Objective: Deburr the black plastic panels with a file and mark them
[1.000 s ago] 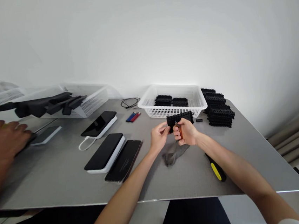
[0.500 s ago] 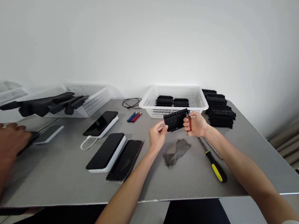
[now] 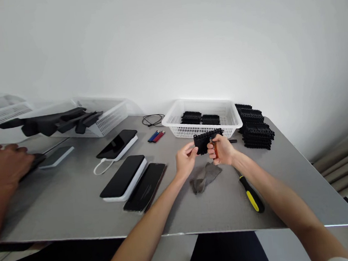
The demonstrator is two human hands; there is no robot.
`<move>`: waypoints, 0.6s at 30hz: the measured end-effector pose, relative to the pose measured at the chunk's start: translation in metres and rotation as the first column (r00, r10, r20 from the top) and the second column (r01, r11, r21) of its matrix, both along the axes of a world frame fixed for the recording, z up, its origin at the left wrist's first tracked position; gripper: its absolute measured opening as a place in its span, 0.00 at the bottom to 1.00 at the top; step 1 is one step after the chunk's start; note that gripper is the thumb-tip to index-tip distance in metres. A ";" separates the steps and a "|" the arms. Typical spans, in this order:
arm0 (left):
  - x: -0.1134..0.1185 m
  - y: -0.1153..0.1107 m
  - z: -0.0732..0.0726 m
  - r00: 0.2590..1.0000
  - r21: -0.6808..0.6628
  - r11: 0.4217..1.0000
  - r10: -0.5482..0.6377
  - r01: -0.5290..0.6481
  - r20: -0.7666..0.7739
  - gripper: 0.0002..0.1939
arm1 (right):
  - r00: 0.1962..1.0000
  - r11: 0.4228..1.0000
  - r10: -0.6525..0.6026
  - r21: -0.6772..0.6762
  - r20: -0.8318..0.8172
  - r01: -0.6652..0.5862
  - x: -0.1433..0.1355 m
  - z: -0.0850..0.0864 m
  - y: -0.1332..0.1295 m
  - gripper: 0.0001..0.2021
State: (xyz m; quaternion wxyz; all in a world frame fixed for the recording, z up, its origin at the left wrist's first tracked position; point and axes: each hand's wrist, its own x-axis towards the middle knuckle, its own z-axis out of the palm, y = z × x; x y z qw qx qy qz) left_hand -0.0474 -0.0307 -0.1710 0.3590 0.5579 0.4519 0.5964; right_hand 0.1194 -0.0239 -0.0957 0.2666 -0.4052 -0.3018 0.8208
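Between the fingers and thumb of my left hand (image 3: 185, 161) is the left end of a black plastic part (image 3: 201, 143) with toothed edges, held up off the table. My right hand (image 3: 222, 149) is closed around an orange lighter (image 3: 214, 148), upright against the front of the part's right half. Whether the lighter has a flame I cannot tell. Below both hands lies a crumpled grey cloth (image 3: 205, 178). A file with a black and yellow handle (image 3: 252, 194) rests by my right forearm, its blade partly hidden by that arm.
Behind my hands stands a white basket (image 3: 203, 128) holding black parts, with stacked black parts (image 3: 255, 128) to its right. Phones (image 3: 123, 176), two lighters (image 3: 156, 136) and a cable (image 3: 153, 120) lie left. A co-worker's hand (image 3: 6, 163) works at far left near another basket (image 3: 111, 116).
My right hand with the lighter has moved left and slightly down across the black part. My left hand has shifted slightly right, and the part has turned a little.
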 end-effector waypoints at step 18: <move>-0.001 0.003 0.008 0.899 -0.211 0.977 0.068 0.028 0.434 0.17 | 0.898 0.796 -0.405 0.549 0.172 0.253 -0.007 -0.004 -0.004 0.16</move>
